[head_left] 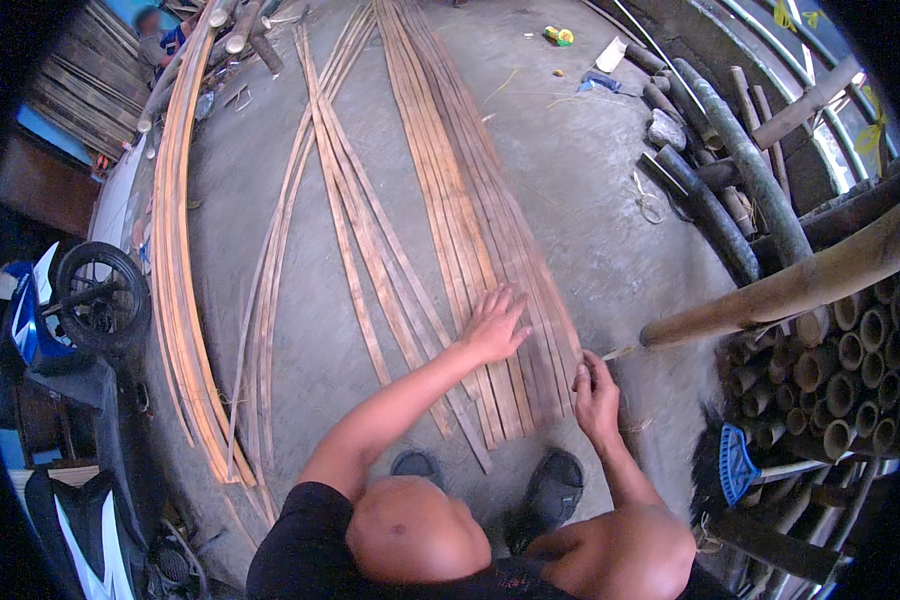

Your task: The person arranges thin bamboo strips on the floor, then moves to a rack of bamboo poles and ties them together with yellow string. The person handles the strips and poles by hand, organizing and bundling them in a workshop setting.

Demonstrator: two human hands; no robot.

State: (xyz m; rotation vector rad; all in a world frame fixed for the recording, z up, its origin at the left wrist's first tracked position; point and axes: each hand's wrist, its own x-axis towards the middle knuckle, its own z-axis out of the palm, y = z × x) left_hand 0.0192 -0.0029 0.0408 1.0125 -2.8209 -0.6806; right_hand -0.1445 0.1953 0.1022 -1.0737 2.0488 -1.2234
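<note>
A long row of bamboo strips [425,160] lies side by side on the floor in front of me, paler on the left and browner on the right. My left hand [495,325] rests flat across the strips near their close end, its fingers spread. At the right edge of the row, my right hand [597,398] has its fingers curled on the outermost brown strip [560,318], which looks slightly smeared by motion. Just left of the row, several loose strips [355,215] cross one another, with some ends close to my left forearm.
Further left lies a bundle of orange-brown strips [173,200] beside a motorbike's wheel [102,296]. Bamboo poles [770,300] and a stack of cut bamboo tubes [818,368] stand on the right, with a blue broom head [737,465] nearby. Another person [157,45] is at far left.
</note>
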